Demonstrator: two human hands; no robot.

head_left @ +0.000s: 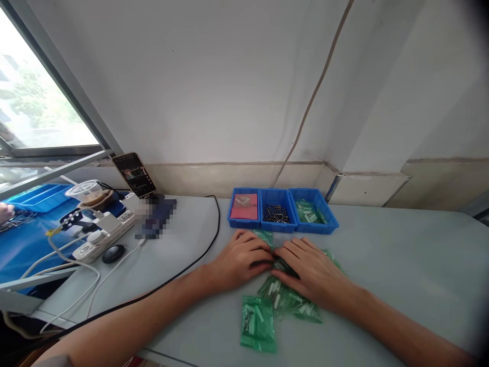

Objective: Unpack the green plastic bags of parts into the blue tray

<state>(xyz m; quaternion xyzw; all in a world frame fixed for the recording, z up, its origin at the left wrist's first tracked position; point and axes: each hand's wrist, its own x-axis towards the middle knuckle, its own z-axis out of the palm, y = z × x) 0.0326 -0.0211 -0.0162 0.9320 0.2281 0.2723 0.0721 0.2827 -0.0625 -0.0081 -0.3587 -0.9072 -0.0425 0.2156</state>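
Observation:
My left hand (244, 257) is closed, fingers and thumb curled around the edge of a small green plastic bag at the middle of the table. Facing it, my right hand (309, 267) bends over the same heap, with a green bag (281, 264) between its thumb and fingers. Beneath the hands lie several see-through green bags (277, 293) holding small white and metallic pieces. One separate green bag (257, 324) rests flat nearer to me. Another bag (264, 237) shows behind my left fingers. My palms and fingertips hide part of the heap.
Behind the hands stand three joined blue bins: one with a pink card (244, 206), one with small dark metal pins (275, 214), one with green bags (310, 211). Leftward are a propped phone (134, 175), a power strip (105, 237) and a black cable (198, 257).

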